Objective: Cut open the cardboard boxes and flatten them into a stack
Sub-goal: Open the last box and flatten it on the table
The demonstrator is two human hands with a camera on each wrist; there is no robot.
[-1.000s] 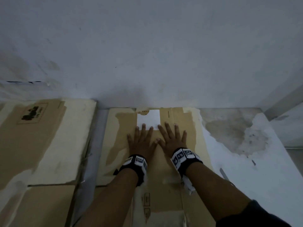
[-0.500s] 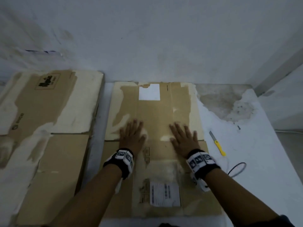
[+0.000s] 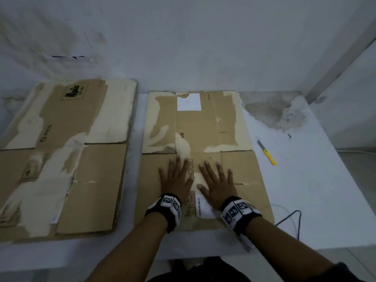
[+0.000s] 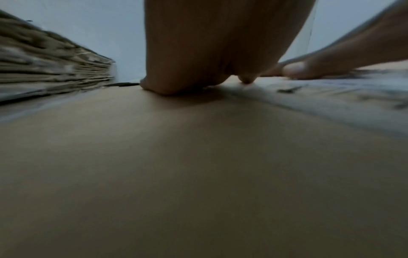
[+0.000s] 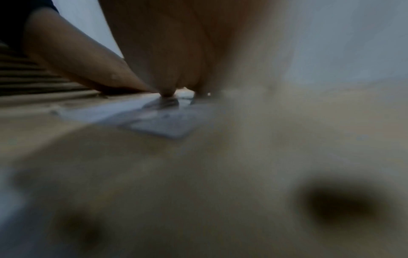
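- A flattened cardboard box (image 3: 201, 139) is laid flat on the white table (image 3: 325, 180), its far edge close to the wall.
- Its brown face is scarred with pale patches where the top layer is torn away, chiefly on the far half and along both side edges.
- A blank white label (image 3: 189, 102) is seen near the far edge, and a printed shipping label (image 3: 202, 208) lies on the near half, between the wrists.
- The left hand (image 3: 176, 180) is pressed palm-down on the near half, fingers straight and spread; nothing is grasped.
- The right hand (image 3: 218, 183) is laid flat just beside it, fingers likewise splayed, grasping nothing, its heel on the printed label.
- A stack of flattened boxes (image 3: 67, 155) is set to the left, apart from the pressed box; layered edges are shown in the left wrist view.
- A yellow-handled knife (image 3: 266, 152) is left on the table to the right, clear of the cardboard.
- A dark cable (image 3: 295, 216) is looped near the right near corner.
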